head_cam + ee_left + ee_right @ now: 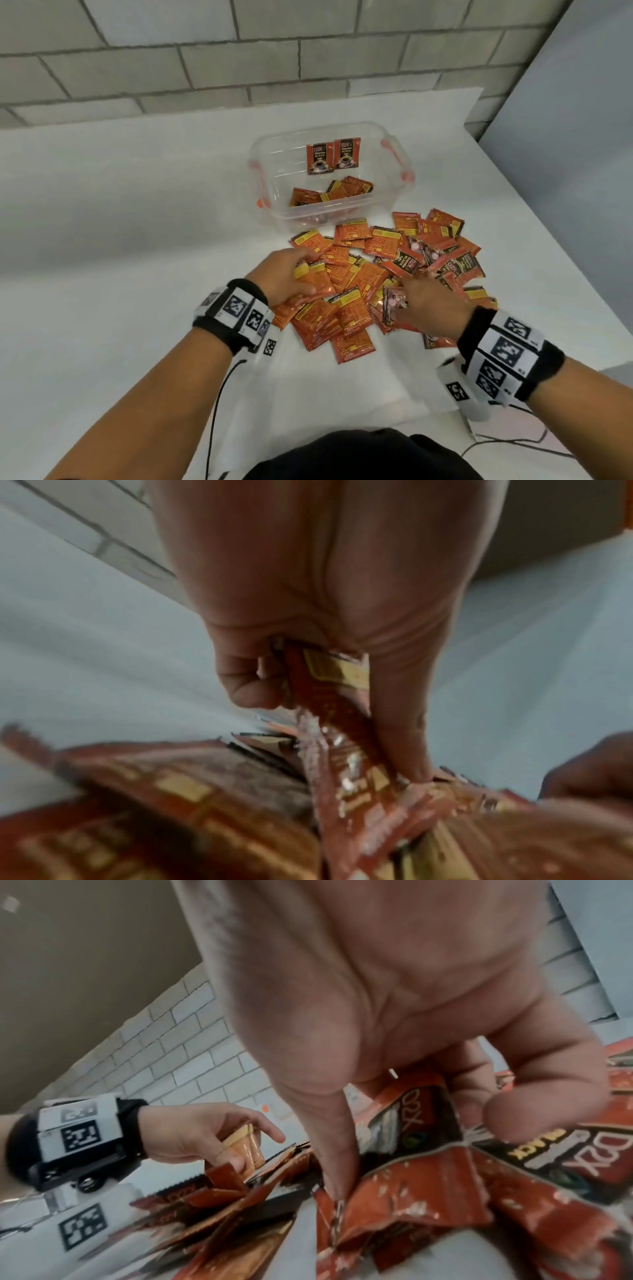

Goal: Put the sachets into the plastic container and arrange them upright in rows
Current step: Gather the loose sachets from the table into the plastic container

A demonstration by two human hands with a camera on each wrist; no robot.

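Observation:
A clear plastic container (394,202) stands at the far side of the white table (137,240). Two sachets (333,158) stand upright against its back wall and several lie flat on its bottom (329,196). In front of it spreads a loose pile of orange-red sachets (370,246). My left hand (305,274) is at the pile's left side, and its thumb and fingers pinch a sachet (329,669). My right hand (404,298) is on the pile's right side and grips a small bundle of sachets (393,305) held on edge, with the thumb (334,1164) pressed against it.
A grey brick wall (239,61) runs behind the table. The table's right edge (555,246) passes close to the pile. Black cables (215,411) trail from both wristbands toward my body. Bare white tabletop (102,205) lies left of the container and pile.

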